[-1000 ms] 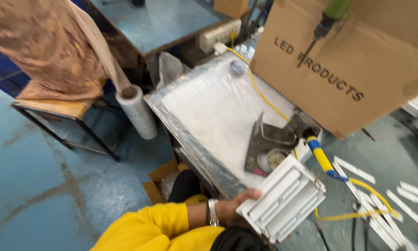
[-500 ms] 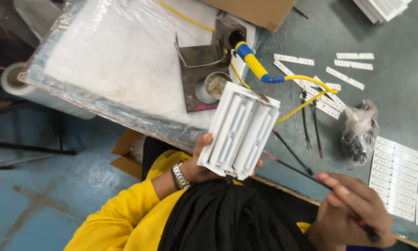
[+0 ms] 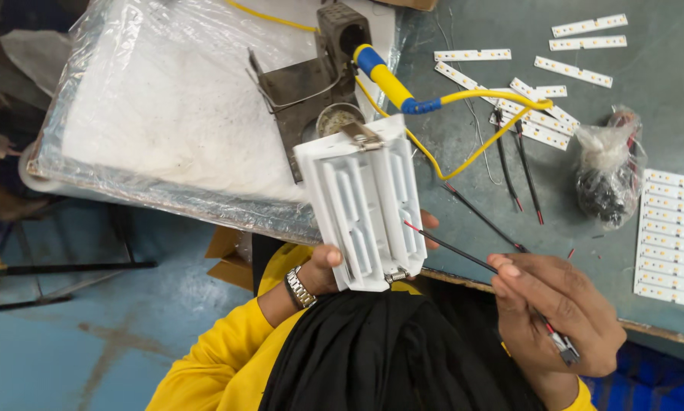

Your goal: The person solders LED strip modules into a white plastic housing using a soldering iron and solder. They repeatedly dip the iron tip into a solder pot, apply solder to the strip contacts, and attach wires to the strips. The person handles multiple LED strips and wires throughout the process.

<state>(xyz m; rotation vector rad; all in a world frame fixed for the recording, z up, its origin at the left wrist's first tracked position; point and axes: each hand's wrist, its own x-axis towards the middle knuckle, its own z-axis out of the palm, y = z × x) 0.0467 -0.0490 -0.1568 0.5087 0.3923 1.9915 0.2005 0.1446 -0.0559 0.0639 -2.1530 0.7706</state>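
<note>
My left hand (image 3: 328, 268) grips a white ribbed plastic housing (image 3: 363, 199) from below, holding it up over the table edge with its metal spring clips at top and bottom. My right hand (image 3: 556, 313) pinches a thin red-and-black wire pair (image 3: 464, 253) whose free end reaches the housing's right side. A metal watch sits on my left wrist, and both arms are in yellow sleeves.
A yellow-and-blue soldering iron (image 3: 391, 82) rests in a metal stand (image 3: 311, 95) on the grey table (image 3: 646, 91). White light strips (image 3: 544, 114), loose black wires (image 3: 521, 171), a bag of wires (image 3: 604, 175) and a strip panel (image 3: 673, 236) lie to the right. A plastic-wrapped white board (image 3: 167, 114) lies left.
The view swung from the left side to the table. My left hand raised the housing more upright, and my right hand brought the wire pair up to it.
</note>
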